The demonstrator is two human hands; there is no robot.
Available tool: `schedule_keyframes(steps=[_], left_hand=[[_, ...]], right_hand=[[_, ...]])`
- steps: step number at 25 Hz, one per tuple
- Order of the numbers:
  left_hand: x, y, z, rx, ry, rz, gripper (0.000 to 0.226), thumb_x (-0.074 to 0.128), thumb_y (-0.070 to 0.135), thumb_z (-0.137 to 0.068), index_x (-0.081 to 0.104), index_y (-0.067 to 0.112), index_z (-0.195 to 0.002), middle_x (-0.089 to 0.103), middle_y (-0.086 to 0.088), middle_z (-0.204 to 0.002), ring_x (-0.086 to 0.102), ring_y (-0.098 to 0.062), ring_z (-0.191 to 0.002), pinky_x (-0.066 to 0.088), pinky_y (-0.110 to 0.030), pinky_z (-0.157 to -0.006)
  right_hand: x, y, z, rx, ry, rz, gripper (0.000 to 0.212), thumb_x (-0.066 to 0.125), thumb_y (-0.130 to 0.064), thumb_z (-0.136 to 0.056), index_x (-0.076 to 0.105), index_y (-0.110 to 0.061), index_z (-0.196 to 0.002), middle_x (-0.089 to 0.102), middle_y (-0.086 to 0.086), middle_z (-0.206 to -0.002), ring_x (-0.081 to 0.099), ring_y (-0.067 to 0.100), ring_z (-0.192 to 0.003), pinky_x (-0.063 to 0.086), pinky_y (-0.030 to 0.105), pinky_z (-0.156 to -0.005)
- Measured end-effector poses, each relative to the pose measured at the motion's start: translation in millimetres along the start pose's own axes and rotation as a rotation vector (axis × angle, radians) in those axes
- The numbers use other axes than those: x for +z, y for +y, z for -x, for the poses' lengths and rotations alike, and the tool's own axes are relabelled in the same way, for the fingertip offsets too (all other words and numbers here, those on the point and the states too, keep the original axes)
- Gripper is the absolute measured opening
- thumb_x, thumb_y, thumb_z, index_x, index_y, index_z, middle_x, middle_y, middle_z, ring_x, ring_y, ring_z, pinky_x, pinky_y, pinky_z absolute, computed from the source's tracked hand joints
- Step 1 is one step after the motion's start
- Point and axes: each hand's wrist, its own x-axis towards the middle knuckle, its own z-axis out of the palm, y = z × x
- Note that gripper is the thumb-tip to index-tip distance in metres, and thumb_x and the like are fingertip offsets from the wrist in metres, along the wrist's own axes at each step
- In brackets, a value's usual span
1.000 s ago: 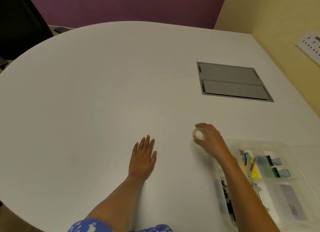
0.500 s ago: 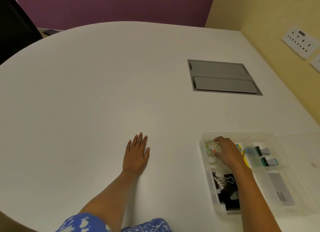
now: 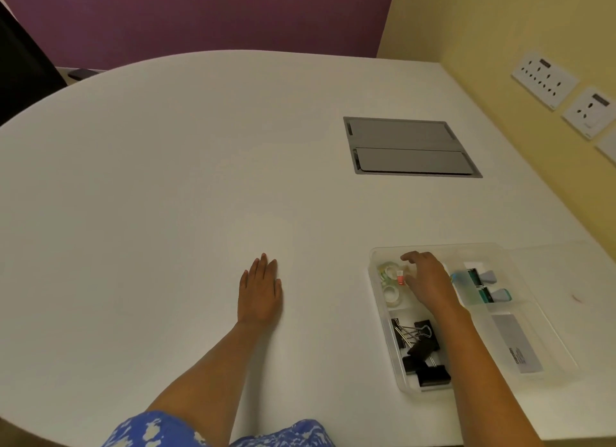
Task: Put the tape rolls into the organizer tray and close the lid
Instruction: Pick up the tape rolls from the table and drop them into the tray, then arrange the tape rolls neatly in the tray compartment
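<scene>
A clear plastic organizer tray (image 3: 383, 254) sits on the white table at the right. Clear tape rolls (image 3: 392, 294) lie in its far-left compartment, some with red tabs. My right hand (image 3: 430, 281) hovers over that compartment, fingers spread, holding nothing. My left hand (image 3: 260, 288) rests flat, palm down, on the table left of the tray. The tray's clear lid (image 3: 566, 280) lies open to the right of the tray.
Black binder clips (image 3: 421, 353) fill the tray's near-left compartment; small teal and grey items (image 3: 490, 286) and a white label sit in the right ones. A grey cable hatch (image 3: 408, 146) is set in the table beyond. A yellow wall with sockets (image 3: 546, 79) runs along the right.
My right hand carried a clear tape roll from the table into the tray's far-left compartment and let it go. My left hand stayed flat on the table.
</scene>
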Motion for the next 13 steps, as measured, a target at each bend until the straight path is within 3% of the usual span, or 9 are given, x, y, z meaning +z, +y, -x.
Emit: schedule_keyframes(steps=[6,13], left_hand=[[-8.2,54.5,-7.1,0.112,0.059,0.124,0.040,0.038,0.018,-0.100,0.043,0.016,-0.139,0.033,-0.005,-0.154,0.027,-0.020,-0.144,0.018,-0.033,-0.119],[-0.9,142.0,-22.4,0.132,0.167,0.270,0.027,0.045,0.014,-0.097,0.065,0.016,-0.115,0.063,-0.001,-0.126,0.055,-0.019,-0.120,0.033,-0.030,-0.103]], right_hand=[[-5.4,8.4,1.1,-0.022,0.055,-0.068,0.028,0.057,-0.004,-0.090,0.060,-0.006,-0.118,0.059,0.017,-0.119,0.056,0.029,-0.109,0.047,0.037,-0.091],[-19.2,31.5,-14.2,-0.102,0.032,-0.106,0.024,0.054,-0.004,-0.091,0.063,-0.009,-0.112,0.061,0.012,-0.114,0.057,0.024,-0.107,0.046,0.031,-0.087]])
